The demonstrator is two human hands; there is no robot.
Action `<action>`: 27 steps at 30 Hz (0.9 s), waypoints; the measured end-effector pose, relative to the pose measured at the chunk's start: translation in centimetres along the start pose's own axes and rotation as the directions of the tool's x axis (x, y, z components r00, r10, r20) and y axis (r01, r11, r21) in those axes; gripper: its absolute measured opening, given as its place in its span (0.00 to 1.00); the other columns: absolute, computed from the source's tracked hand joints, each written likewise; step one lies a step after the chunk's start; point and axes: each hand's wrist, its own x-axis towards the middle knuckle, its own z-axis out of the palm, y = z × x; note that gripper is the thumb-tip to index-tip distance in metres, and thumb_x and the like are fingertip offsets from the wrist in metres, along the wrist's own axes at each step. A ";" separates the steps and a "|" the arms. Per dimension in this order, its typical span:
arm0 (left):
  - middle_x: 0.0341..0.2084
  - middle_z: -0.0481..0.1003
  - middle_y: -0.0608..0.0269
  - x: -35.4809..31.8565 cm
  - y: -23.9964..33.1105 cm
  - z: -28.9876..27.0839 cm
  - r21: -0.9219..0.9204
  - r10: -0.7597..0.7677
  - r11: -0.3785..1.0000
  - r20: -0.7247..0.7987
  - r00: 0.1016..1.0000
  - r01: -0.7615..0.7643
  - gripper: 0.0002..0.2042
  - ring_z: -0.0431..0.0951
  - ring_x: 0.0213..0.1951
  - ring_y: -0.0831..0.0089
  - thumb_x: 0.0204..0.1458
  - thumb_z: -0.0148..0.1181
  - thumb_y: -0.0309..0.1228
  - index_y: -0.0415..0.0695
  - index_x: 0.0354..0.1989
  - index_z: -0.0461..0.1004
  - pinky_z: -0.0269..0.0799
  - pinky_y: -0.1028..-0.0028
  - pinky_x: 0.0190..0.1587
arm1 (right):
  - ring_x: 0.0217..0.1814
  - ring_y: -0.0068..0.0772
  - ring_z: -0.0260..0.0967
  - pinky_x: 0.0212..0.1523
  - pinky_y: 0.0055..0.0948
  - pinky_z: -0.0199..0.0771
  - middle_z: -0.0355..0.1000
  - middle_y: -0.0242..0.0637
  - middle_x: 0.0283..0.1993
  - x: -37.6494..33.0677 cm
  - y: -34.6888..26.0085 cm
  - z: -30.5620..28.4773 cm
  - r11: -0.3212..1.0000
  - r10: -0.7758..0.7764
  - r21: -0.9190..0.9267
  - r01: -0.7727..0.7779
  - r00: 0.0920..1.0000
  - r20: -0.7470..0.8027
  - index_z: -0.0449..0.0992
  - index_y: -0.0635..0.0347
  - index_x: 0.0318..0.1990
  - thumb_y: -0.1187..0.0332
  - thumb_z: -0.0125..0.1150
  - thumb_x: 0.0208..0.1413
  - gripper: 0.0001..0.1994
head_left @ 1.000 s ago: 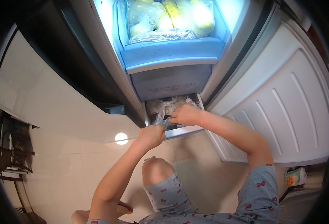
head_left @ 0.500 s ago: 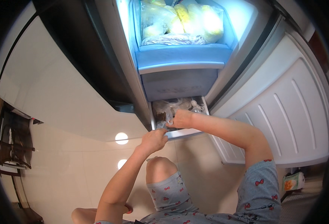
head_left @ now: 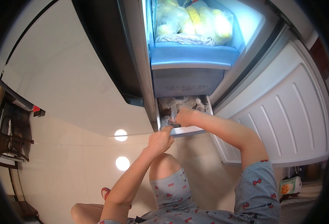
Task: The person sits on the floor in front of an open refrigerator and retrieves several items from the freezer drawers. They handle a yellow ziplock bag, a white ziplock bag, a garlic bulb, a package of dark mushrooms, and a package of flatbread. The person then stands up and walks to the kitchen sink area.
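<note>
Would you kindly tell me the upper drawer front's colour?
The upper drawer front is light blue (head view).

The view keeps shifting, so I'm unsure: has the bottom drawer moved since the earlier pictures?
No: against the grey-blue panel above it, the bottom drawer stays out about as far. Both merely sit further right in the picture.

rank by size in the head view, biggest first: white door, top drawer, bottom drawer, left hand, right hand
1. White door
2. Top drawer
3. Bottom drawer
Left hand and right hand look too alike to rank; both are smallest.
</note>
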 end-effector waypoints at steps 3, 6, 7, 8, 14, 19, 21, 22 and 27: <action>0.45 0.78 0.49 -0.3 -0.4 -0.2 0.027 0.033 0.999 -0.042 0.999 -0.032 0.20 0.80 0.38 0.48 0.51 0.52 0.30 0.41 0.55 0.71 0.77 0.54 0.43 | 0.48 0.42 0.79 0.44 0.44 0.77 0.80 0.39 0.44 -1.8 0.8 -0.4 0.991 0.037 0.130 -0.037 0.999 0.006 0.77 0.53 0.49 0.58 0.61 0.54 0.17; 0.45 0.78 0.49 -0.5 -0.2 0.0 0.054 0.025 0.998 -0.048 0.999 -0.022 0.20 0.81 0.38 0.49 0.51 0.53 0.29 0.42 0.54 0.72 0.77 0.55 0.43 | 0.47 0.44 0.78 0.44 0.45 0.77 0.79 0.40 0.44 -4.4 2.1 1.2 0.969 0.059 0.244 -0.028 0.991 -0.120 0.77 0.54 0.47 0.54 0.63 0.52 0.19; 0.45 0.77 0.50 -0.6 -0.3 0.1 0.044 0.022 0.999 -0.040 0.999 -0.020 0.20 0.80 0.39 0.49 0.51 0.53 0.30 0.43 0.55 0.71 0.76 0.54 0.43 | 0.47 0.44 0.78 0.44 0.45 0.77 0.79 0.40 0.43 -4.8 2.5 1.8 0.970 0.052 0.241 -0.009 0.984 -0.172 0.77 0.54 0.46 0.53 0.64 0.51 0.19; 0.45 0.77 0.50 -0.4 -0.5 0.0 0.033 0.019 0.999 -0.031 0.999 -0.018 0.21 0.80 0.40 0.48 0.51 0.53 0.31 0.44 0.56 0.70 0.76 0.53 0.44 | 0.46 0.45 0.78 0.44 0.45 0.77 0.79 0.40 0.43 -4.9 2.7 2.3 0.972 0.045 0.236 0.010 0.974 -0.224 0.77 0.55 0.46 0.53 0.65 0.51 0.20; 0.46 0.77 0.51 -0.4 -0.7 -0.3 0.024 0.015 1.000 -0.022 1.000 -0.015 0.21 0.79 0.40 0.48 0.52 0.54 0.31 0.46 0.56 0.70 0.75 0.53 0.43 | 0.44 0.45 0.79 0.43 0.45 0.78 0.79 0.39 0.43 -3.5 2.0 0.4 0.992 0.002 0.121 0.021 0.983 -0.185 0.78 0.56 0.43 0.54 0.67 0.48 0.19; 0.44 0.77 0.53 -0.3 -0.8 0.0 0.056 -0.016 0.998 -0.024 1.000 0.017 0.19 0.80 0.38 0.49 0.53 0.54 0.31 0.47 0.55 0.70 0.76 0.53 0.40 | 0.44 0.45 0.79 0.42 0.45 0.79 0.79 0.40 0.43 -2.2 0.1 0.4 0.991 0.100 0.105 -0.081 0.977 -0.187 0.79 0.58 0.43 0.54 0.67 0.47 0.20; 0.43 0.77 0.54 -0.2 -1.8 0.5 0.068 -0.022 0.997 -0.039 0.999 0.025 0.18 0.80 0.36 0.49 0.53 0.54 0.30 0.48 0.54 0.70 0.76 0.52 0.38 | 0.43 0.46 0.79 0.42 0.45 0.79 0.78 0.40 0.44 -2.6 0.2 0.6 0.988 0.120 0.126 -0.093 0.967 -0.223 0.79 0.58 0.43 0.54 0.67 0.48 0.20; 0.42 0.77 0.55 -0.2 -2.0 0.6 0.082 -0.019 0.996 -0.040 0.999 0.022 0.17 0.80 0.35 0.49 0.53 0.54 0.30 0.48 0.53 0.70 0.76 0.53 0.38 | 0.43 0.46 0.79 0.42 0.45 0.79 0.78 0.41 0.44 -2.6 0.4 0.9 0.988 0.106 0.137 -0.072 0.960 -0.258 0.79 0.58 0.43 0.54 0.67 0.48 0.19; 0.39 0.77 0.57 -0.3 -2.2 1.1 0.129 -0.005 0.992 -0.074 0.997 0.015 0.13 0.80 0.33 0.50 0.56 0.57 0.33 0.49 0.50 0.70 0.76 0.55 0.34 | 0.40 0.46 0.79 0.39 0.46 0.79 0.77 0.39 0.43 -2.8 1.2 1.1 0.987 0.049 0.161 -0.005 0.961 -0.272 0.80 0.56 0.40 0.55 0.64 0.51 0.16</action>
